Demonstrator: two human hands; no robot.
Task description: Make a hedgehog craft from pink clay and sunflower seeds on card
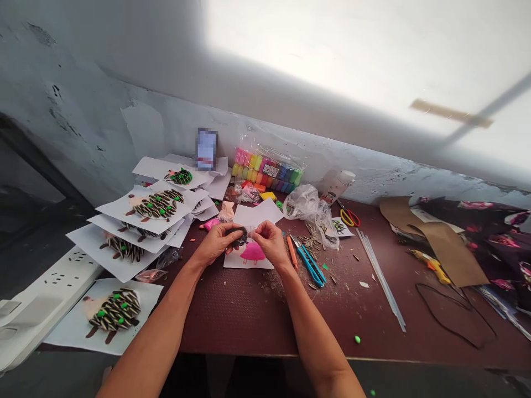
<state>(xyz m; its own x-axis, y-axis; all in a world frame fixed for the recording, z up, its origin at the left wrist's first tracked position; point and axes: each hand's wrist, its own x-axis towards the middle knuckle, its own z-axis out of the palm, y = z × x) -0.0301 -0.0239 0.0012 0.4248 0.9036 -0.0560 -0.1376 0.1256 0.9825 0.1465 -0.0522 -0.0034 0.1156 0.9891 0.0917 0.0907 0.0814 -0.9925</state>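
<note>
Between its thumb and fingers my left hand [218,243] grips a black lump of modelling clay [238,237]. My right hand [269,240] is pinched on a thin, clear plastic wrapper [250,228] beside the lump; its exact shape is hard to make out. Both hands are over a white sheet with a bright pink clay body [254,252] and small legs drawn below it. Close to my left hand lie a pink clay piece [212,223] and a peach clay packet [227,211].
Stacked hedgehog pictures [155,204] made with seeds stand left, beside a white power strip [53,298]. Behind are a phone [206,148] and a coloured clay pack [267,170]. Blue scissors [311,265], seeds [313,243], glue sticks [381,279] and a yellow glue gun [433,266] lie right.
</note>
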